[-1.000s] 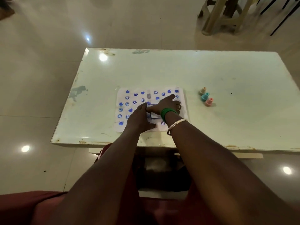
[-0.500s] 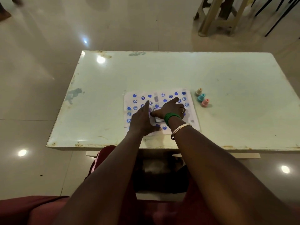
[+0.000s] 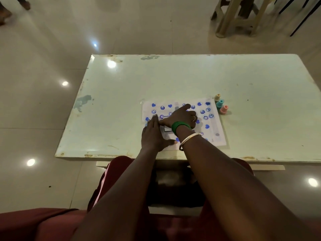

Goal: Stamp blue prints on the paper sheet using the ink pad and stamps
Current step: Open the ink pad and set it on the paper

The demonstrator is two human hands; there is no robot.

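Left hand [image 3: 153, 134] flat on paper [image 3: 218, 129] — right hand [image 3: 180, 117] points.

The paper sheet [image 3: 214, 126] lies flat on the surface, close to the near edge and a little right of its middle, slightly skewed to that edge. It is white and covered with blue prints, hearts and round smiley faces in loose rows. The ink pad [image 3: 167, 129] sits on the sheet's near left part, a small white-rimmed rectangle, mostly hidden. Three stamps stand upright in a short diagonal row just beyond the sheet's far right corner: a cream stamp [image 3: 217, 97], a teal stamp [image 3: 220, 103], and a pink stamp [image 3: 224, 109] nearest.
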